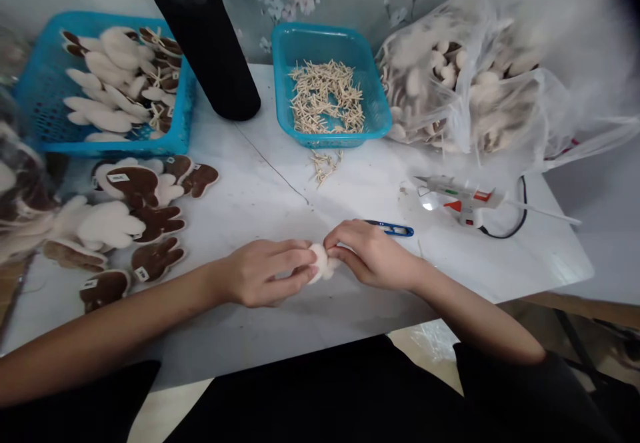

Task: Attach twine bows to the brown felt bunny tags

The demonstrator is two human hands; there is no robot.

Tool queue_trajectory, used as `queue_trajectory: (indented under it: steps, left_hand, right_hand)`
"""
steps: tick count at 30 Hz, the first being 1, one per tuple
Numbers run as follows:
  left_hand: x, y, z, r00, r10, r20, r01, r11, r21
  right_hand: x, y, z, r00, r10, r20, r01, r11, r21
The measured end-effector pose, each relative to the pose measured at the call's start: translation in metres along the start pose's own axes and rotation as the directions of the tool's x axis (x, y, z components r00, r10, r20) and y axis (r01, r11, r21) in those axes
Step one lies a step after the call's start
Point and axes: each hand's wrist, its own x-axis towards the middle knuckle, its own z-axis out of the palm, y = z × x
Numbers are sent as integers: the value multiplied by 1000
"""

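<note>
A small white fluffy plush piece (320, 264) is held just above the table's front part. My left hand (270, 273) grips it from the left, its fingers closed around the edge. My right hand (373, 253) pinches at its right side with thumb and forefinger; whether a thin string is between them is too small to tell. Behind the right hand lie blue-handled thread snips (397, 230), partly covered by it. Farther right rests a white glue gun (463, 200) with a glue stick in its back end.
Brown-backed plush pieces (155, 256) lie at left. Behind them stands a blue basket (185, 116) of plush pieces, beside a black thread cone (215, 50). A blue tray (333, 140) holds short cream strings; several spill in front (325, 166). A plastic bag (465, 103) of plush pieces stands back right.
</note>
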Motion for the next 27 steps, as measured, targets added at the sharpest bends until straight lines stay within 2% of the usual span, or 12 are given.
queue_trajectory:
  steps: [1, 3, 4, 7, 9, 12, 14, 15, 17, 20, 23, 27]
  left_hand:
    - [-5, -2, 0, 993, 120, -11, -120, 991, 54]
    - [-12, -3, -1, 941, 338, 19, -338, 934, 118]
    - [-15, -3, -2, 938, 345, 8, -344, 930, 129]
    - [-17, 3, -4, 967, 255, -22, -252, 962, 103]
    - [-15, 9, -3, 981, 184, -59, -178, 980, 95]
    - [-12, 18, 1, 996, -30, -88, 30, 1000, 2]
    - [-11, 22, 3, 978, -203, -43, 199, 976, -92]
    - [-12, 23, 4, 968, -249, -20, 244, 961, -127]
    - [-14, 23, 5, 972, -237, -6, 233, 959, -163]
    - [-15, 21, 4, 994, -83, -66, 74, 989, -131]
    - [-12, 19, 0, 996, 44, -81, -46, 999, -26]
    - [-4, 21, -2, 996, 63, -58, -67, 994, -86]
  right_hand:
    - [1, 1, 3, 999, 24, 29, -26, 998, 54]
    - [3, 1, 6, 996, 59, 72, -69, 986, 152]
    - [3, 0, 7, 994, 66, 82, -80, 979, 188]
    - [4, -2, 9, 994, 63, 85, -80, 972, 219]
    - [3, -4, 11, 996, 42, 73, -55, 983, 175]
    - [0, -6, 14, 1000, 6, 24, -6, 1000, -4]
    - [-2, -8, 17, 1000, -22, -6, 21, 989, -149]
    - [-3, -9, 18, 999, -35, -13, 32, 979, -202]
    - [-5, -11, 20, 998, -55, -10, 51, 966, -255]
    - [-6, -14, 21, 997, -77, 1, 74, 966, -247]
    - [-5, -15, 18, 993, -121, -10, 115, 967, -229]
    - [-6, -14, 16, 979, -174, -104, 141, 954, -264]
